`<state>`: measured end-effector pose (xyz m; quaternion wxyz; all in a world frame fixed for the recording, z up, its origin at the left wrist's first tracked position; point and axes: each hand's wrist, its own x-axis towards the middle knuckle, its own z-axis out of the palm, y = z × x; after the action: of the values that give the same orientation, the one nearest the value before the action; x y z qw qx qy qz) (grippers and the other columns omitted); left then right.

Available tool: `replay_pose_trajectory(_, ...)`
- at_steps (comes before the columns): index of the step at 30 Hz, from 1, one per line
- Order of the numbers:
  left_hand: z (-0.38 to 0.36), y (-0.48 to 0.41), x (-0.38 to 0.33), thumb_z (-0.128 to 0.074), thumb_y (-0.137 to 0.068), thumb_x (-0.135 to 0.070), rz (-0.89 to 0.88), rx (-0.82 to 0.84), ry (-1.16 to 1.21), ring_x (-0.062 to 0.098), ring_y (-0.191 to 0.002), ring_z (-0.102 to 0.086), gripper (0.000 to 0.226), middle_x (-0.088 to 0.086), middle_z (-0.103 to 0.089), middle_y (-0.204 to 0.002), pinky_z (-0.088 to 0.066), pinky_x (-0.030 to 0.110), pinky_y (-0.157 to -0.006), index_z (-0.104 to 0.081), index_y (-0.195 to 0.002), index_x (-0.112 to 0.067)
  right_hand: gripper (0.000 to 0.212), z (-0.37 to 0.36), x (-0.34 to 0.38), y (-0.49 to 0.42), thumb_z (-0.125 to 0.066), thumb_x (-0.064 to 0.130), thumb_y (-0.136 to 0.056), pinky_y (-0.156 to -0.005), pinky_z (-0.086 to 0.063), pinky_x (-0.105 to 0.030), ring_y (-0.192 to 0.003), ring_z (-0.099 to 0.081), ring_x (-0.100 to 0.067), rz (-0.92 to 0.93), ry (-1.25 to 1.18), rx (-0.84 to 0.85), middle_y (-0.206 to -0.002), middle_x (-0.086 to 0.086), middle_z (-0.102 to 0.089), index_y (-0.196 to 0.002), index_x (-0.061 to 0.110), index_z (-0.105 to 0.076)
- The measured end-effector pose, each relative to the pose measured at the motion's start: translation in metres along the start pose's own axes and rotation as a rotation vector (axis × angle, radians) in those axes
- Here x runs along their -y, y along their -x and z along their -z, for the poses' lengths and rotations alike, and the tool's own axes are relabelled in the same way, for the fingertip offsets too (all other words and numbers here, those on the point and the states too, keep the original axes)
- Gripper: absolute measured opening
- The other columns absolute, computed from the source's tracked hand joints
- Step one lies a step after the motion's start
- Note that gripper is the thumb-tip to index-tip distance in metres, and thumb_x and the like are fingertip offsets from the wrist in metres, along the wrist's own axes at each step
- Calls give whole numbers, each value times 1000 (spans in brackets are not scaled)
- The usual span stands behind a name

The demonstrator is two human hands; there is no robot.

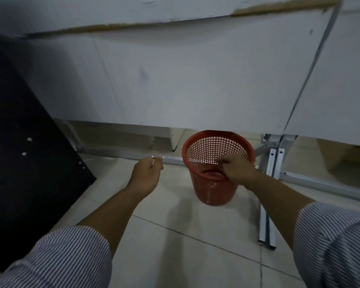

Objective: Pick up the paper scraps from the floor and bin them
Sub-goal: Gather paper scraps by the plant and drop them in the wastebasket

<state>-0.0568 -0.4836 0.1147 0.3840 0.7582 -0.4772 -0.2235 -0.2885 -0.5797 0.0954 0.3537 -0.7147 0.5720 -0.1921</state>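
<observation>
A red mesh waste bin (208, 190) stands on the tiled floor below a white panel. My right hand (236, 170) grips the bin's near rim, fingers curled over the edge and into the opening. My left hand (147, 172) hangs to the left of the bin, pinched shut on a small pale paper scrap (153, 158) that pokes out between thumb and fingers. Inside the bin I see only its red bottom.
A dark slanted board (29, 142) fills the left side. A white panel (195, 84) with a grey metal frame (272, 161) runs behind the bin; metal rails (267, 229) lie on the floor to the right. Beige tiles (175, 256) lie in front of me.
</observation>
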Motion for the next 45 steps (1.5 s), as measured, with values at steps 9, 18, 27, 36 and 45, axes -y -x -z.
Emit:
replay_pose_trajectory(9,-46,-36,-60,-35,-101,-35,40,97,122,15,-66,-54,41,3,-60,-75,-41,27,-60,-58,-73,-17,42,-17,-6,23,-43,51,-91,-98,-39,-37,-103,-61,-21,352,714,190,-107,1,-69,-118,26,-64)
replay_pose_trajectory(18,-81,-60,-114,-41,-98,-48,3,275,102,16,-93,-59,42,8,-64,-118,-46,30,-78,-59,-115,-13,40,-17,-7,16,-50,33,-96,-102,-42,-34,-121,-56,-27,383,784,182,-129,-6,-62,-132,16,-54)
replay_pose_trajectory(27,-80,-53,-90,-36,-95,-59,-39,467,-93,26,-130,-44,54,2,-47,-145,-39,47,-105,-51,-131,-22,37,-22,-8,13,-54,30,-94,-103,-42,-38,-118,-55,-28,332,735,176,-124,-6,-62,-129,18,-58)
replay_pose_trajectory(36,-44,-29,-42,-48,-99,-33,-157,297,-45,15,-89,-67,23,1,-69,-95,-58,35,-78,-64,-92,-18,64,-16,7,-2,-56,65,-73,-106,-35,-55,-118,-52,-28,144,498,160,-123,-4,-60,-123,24,-55)
replay_pose_trajectory(45,30,26,45,-49,-99,-21,-44,132,51,14,-73,-69,18,4,-70,-85,-44,9,-53,-64,-95,-13,22,-79,80,30,-52,31,-90,-81,-51,-38,-89,-54,-17,526,418,-151,-98,-2,-62,-102,17,-64)
